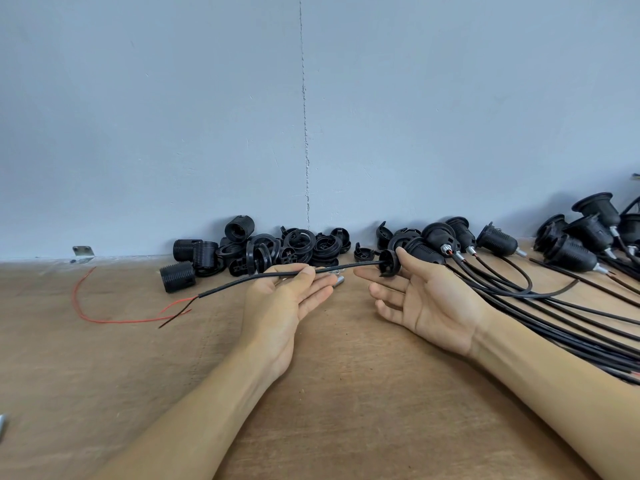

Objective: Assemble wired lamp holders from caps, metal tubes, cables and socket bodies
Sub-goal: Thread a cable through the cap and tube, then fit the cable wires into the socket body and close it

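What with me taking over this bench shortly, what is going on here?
A person is assembling a lamp holder. The left hand pinches a black cable, whose stripped red and black wires trail left. The right hand holds a black cap at the cable's other end. Loose socket parts lie piled by the wall; finished wired holders lie at the right.

A pale blue-grey painted wall [173, 116] fills the far side, with a rough vertical seam [304, 133] down its middle (chipped in places). Below lies a brown wooden tabletop [346, 393]; a small metal bracket [83, 252] sits far left where they meet. Light is soft, even
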Demonstrator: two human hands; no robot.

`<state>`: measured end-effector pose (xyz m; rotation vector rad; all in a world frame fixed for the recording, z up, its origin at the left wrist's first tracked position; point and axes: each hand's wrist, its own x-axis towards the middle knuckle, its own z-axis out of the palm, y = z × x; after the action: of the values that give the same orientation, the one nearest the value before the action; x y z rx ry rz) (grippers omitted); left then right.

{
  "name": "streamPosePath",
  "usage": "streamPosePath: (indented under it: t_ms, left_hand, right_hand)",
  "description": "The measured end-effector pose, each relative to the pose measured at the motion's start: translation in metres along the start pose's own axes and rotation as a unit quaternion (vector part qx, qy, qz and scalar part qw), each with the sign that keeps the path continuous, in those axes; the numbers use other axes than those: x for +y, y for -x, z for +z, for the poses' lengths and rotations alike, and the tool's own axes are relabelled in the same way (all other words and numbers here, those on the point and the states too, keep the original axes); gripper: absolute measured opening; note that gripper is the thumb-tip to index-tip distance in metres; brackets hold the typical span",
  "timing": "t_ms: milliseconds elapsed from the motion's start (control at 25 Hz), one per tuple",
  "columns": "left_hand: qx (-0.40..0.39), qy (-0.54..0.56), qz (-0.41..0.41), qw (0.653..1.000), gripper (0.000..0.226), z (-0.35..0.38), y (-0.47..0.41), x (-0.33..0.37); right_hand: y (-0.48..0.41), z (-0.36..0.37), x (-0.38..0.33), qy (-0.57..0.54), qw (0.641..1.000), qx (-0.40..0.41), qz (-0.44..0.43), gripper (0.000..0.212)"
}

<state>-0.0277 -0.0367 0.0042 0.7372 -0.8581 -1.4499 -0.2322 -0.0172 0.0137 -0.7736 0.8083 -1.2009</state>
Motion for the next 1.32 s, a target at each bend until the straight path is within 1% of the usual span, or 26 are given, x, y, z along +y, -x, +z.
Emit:
streamPosePath:
  t_ms: [200, 320, 400, 560, 600, 720, 800, 880, 1000, 1120, 1160, 1200, 1280, 1320]
  left_hand:
    - [-0.019, 0.022, -0.041, 0.999, 0.008, -0.002, -0.002, -0.001]
    - [-0.026, 0.013, -0.036, 0.999, 0.009, -0.002, -0.003, -0.005]
    - [-0.045, -0.011, -0.029, 0.999, 0.008, -0.001, -0.001, -0.008]
    - [-0.102, -0.093, -0.013, 0.990, 0.013, 0.004, 0.006, -0.014]
    - [-0.101, -0.107, -0.010, 0.989, 0.014, 0.006, 0.007, -0.015]
    - [-0.081, -0.135, -0.001, 0.988, 0.012, 0.008, 0.009, -0.016]
    - [-0.073, -0.142, -0.002, 0.987, 0.011, 0.009, 0.010, -0.015]
    - [-0.079, -0.149, -0.008, 0.986, 0.014, 0.011, 0.010, -0.015]
    - [-0.108, -0.160, -0.015, 0.981, 0.018, 0.014, 0.012, -0.014]
    - [-0.136, -0.159, -0.002, 0.978, 0.020, 0.014, 0.015, -0.013]
    - [-0.142, -0.161, 0.008, 0.977, 0.024, 0.014, 0.016, -0.013]
    - [-0.150, -0.163, 0.015, 0.975, 0.032, 0.015, 0.017, -0.014]
    - [-0.167, -0.171, 0.024, 0.971, 0.053, 0.016, 0.017, -0.018]
    - [-0.167, -0.176, 0.030, 0.970, 0.056, 0.015, 0.017, -0.019]
  right_hand:
    - [-0.001, 0.004, 0.001, -0.004, 0.999, 0.021, -0.030, 0.041]
    - [0.000, 0.006, 0.002, -0.004, 1.000, 0.013, -0.024, 0.044]
    - [0.001, 0.008, 0.005, 0.012, 1.000, 0.002, -0.014, 0.045]
    - [0.004, 0.017, 0.012, 0.058, 0.998, -0.028, -0.019, 0.047]
    - [0.005, 0.019, 0.014, 0.065, 0.997, -0.033, -0.024, 0.045]
    - [0.007, 0.024, 0.020, 0.103, 0.992, -0.046, -0.049, 0.028]
    - [0.008, 0.025, 0.021, 0.118, 0.990, -0.043, -0.066, 0.025]
    - [0.007, 0.026, 0.021, 0.118, 0.989, -0.037, -0.084, 0.028]
    - [0.006, 0.029, 0.023, 0.116, 0.987, -0.026, -0.107, 0.028]
    - [0.005, 0.028, 0.017, 0.065, 0.994, -0.017, -0.084, 0.029]
    - [0.005, 0.027, 0.015, 0.053, 0.996, -0.014, -0.074, 0.028]
    - [0.005, 0.025, 0.013, 0.049, 0.996, -0.012, -0.067, 0.027]
    - [0.006, 0.021, 0.013, 0.074, 0.995, -0.022, -0.067, 0.025]
    - [0.006, 0.021, 0.013, 0.095, 0.993, -0.033, -0.068, 0.026]
